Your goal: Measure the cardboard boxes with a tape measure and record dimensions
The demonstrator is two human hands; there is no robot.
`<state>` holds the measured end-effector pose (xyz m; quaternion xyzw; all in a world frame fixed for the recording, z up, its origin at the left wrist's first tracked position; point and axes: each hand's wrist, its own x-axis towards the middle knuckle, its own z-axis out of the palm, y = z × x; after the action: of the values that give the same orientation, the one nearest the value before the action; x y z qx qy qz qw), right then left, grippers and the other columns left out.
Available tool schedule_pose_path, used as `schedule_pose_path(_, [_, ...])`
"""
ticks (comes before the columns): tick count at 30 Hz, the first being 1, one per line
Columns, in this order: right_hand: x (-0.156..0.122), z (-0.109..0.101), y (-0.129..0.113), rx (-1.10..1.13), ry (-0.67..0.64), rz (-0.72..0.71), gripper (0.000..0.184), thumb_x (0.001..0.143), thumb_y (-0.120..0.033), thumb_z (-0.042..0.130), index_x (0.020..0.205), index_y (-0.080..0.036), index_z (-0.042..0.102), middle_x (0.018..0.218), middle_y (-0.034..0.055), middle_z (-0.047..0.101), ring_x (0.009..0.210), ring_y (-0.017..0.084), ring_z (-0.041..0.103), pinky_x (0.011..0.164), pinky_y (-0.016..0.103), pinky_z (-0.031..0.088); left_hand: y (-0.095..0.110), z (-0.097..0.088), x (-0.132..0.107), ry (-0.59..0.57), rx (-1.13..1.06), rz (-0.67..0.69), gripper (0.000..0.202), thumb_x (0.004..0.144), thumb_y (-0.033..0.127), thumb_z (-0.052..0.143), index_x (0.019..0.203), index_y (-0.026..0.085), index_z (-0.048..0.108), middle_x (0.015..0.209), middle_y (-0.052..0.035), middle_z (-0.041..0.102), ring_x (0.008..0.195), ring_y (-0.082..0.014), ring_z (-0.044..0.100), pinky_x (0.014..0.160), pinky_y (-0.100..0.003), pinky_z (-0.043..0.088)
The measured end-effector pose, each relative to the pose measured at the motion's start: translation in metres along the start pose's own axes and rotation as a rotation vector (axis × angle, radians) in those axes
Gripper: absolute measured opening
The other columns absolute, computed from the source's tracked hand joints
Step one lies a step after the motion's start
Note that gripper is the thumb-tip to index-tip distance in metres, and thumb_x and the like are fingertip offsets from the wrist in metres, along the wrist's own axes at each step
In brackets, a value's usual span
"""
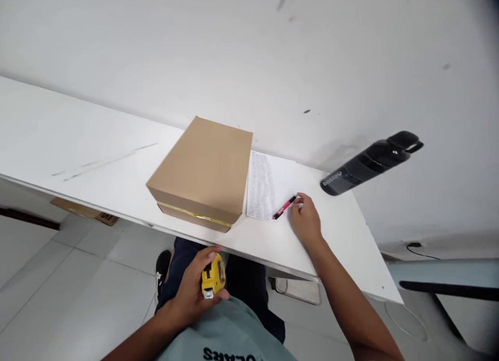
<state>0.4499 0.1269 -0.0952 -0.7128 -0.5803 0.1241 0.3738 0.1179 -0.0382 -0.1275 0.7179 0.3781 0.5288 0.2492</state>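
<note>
Bright, even, diffuse daylight-like lighting; no glare. Soft shadows only: under the box (pixel 202 173) and behind the bottle (pixel 370 163) on the wall (pixel 249 54). Strong wide-angle bending at edges, dark vignette top right. Sharp centre.

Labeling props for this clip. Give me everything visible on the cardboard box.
The cardboard box is plain brown, squarish and fairly shallow, closed, its top unmarked. A yellowish tape strip runs along its lower front side. It sits flat on the white table, its near corner close to the table's front edge. Its right side lies against or over the edge of a written sheet of paper. Neither hand touches it.
</note>
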Motion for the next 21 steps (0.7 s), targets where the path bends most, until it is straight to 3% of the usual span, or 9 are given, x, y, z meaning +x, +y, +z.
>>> schedule_pose_path(3, [-0.013, -0.010, -0.020, 0.136, 0.030, 0.018, 0.050, 0.090, -0.040, 0.056, 0.135, -0.018, 0.053, 0.101, 0.0090, 0.070, 0.076, 0.023, 0.060, 0.077, 0.041, 0.049, -0.004, -0.005, -0.006, -0.010, 0.025, 0.060, 0.092, 0.083, 0.069, 0.067, 0.156, 0.044, 0.018, 0.143, -0.0190, 0.057, 0.129, -0.0349, 0.063, 0.091, -0.054, 0.062])
schedule_pose_path(5, [-0.039, -0.017, -0.046, 0.313, -0.038, -0.040, 0.042, 0.092, -0.050, 0.060, 0.124, -0.022, 0.059, 0.097, 0.0071, 0.070, 0.072, 0.021, 0.058, 0.073, 0.038, 0.049, -0.007, -0.005, -0.002, -0.033, 0.060, 0.184, 0.108, 0.076, 0.074, 0.071, 0.157, 0.046, 0.006, 0.150, -0.0179, 0.053, 0.128, -0.0349, 0.064, 0.091, -0.052, 0.062])
schedule_pose_path(6, [-0.057, -0.020, -0.062, 0.422, -0.200, -0.072, 0.038, 0.093, -0.056, 0.059, 0.112, -0.023, 0.064, 0.096, 0.0069, 0.070, 0.071, 0.020, 0.058, 0.073, 0.037, 0.049, -0.007, -0.004, 0.002, -0.063, 0.082, 0.232, 0.111, 0.073, 0.077, 0.071, 0.157, 0.046, 0.005, 0.152, -0.0166, 0.052, 0.126, -0.0347, 0.064, 0.092, -0.052, 0.061])
schedule_pose_path(7, [-0.076, -0.021, -0.078, 0.546, -0.459, -0.117, 0.043, 0.094, -0.063, 0.055, 0.106, -0.023, 0.066, 0.094, 0.0071, 0.070, 0.069, 0.019, 0.058, 0.073, 0.037, 0.050, -0.006, -0.004, 0.008, -0.120, 0.110, 0.255, 0.111, 0.071, 0.079, 0.071, 0.157, 0.045, 0.009, 0.152, -0.0151, 0.053, 0.125, -0.0345, 0.065, 0.095, -0.053, 0.060])
schedule_pose_path(9, [-0.114, -0.018, -0.107, 0.748, -0.956, -0.227, 0.065, 0.083, -0.080, 0.059, 0.115, -0.024, 0.066, 0.096, 0.0088, 0.071, 0.078, 0.023, 0.065, 0.076, 0.038, 0.052, -0.001, -0.006, 0.023, -0.272, 0.188, 0.243, 0.094, 0.072, 0.078, 0.069, 0.151, 0.043, 0.031, 0.149, -0.0118, 0.057, 0.127, -0.0337, 0.064, 0.103, -0.054, 0.055])
schedule_pose_path(10, [-0.130, -0.014, -0.117, 0.809, -1.086, -0.237, 0.072, 0.075, -0.081, 0.067, 0.119, -0.025, 0.064, 0.098, 0.0082, 0.071, 0.083, 0.025, 0.066, 0.079, 0.038, 0.053, 0.001, -0.009, 0.031, -0.339, 0.236, 0.228, 0.081, 0.075, 0.075, 0.068, 0.145, 0.041, 0.042, 0.147, -0.0106, 0.059, 0.131, -0.0330, 0.061, 0.107, -0.054, 0.052])
schedule_pose_path(12, [-0.152, -0.003, -0.131, 0.927, -1.126, -0.135, 0.072, 0.067, -0.073, 0.081, 0.119, -0.027, 0.061, 0.097, 0.0050, 0.069, 0.081, 0.022, 0.066, 0.075, 0.034, 0.053, 0.006, -0.019, 0.046, -0.371, 0.309, 0.273, 0.065, 0.081, 0.069, 0.067, 0.136, 0.037, 0.054, 0.146, -0.0110, 0.060, 0.137, -0.0322, 0.056, 0.113, -0.054, 0.048])
schedule_pose_path(16, [-0.163, 0.015, -0.136, 1.071, -0.999, 0.081, 0.055, 0.068, -0.052, 0.090, 0.100, -0.025, 0.055, 0.083, -0.0001, 0.064, 0.067, 0.015, 0.059, 0.061, 0.026, 0.048, 0.008, -0.046, 0.063, -0.172, 0.402, 0.496, 0.076, 0.080, 0.069, 0.071, 0.143, 0.032, 0.050, 0.128, -0.0107, 0.072, 0.126, -0.0290, 0.064, 0.111, -0.049, 0.048])
schedule_pose_path(21, [-0.158, 0.009, -0.137, 1.014, -0.982, 0.039, 0.045, 0.073, -0.047, 0.088, 0.097, -0.024, 0.058, 0.081, -0.0004, 0.065, 0.064, 0.013, 0.059, 0.058, 0.024, 0.049, 0.007, -0.091, 0.069, -0.205, 0.395, 0.587, 0.055, 0.088, 0.062, 0.068, 0.135, 0.034, 0.059, 0.099, 0.0001, 0.080, 0.090, -0.0174, 0.075, 0.100, -0.038, 0.054])
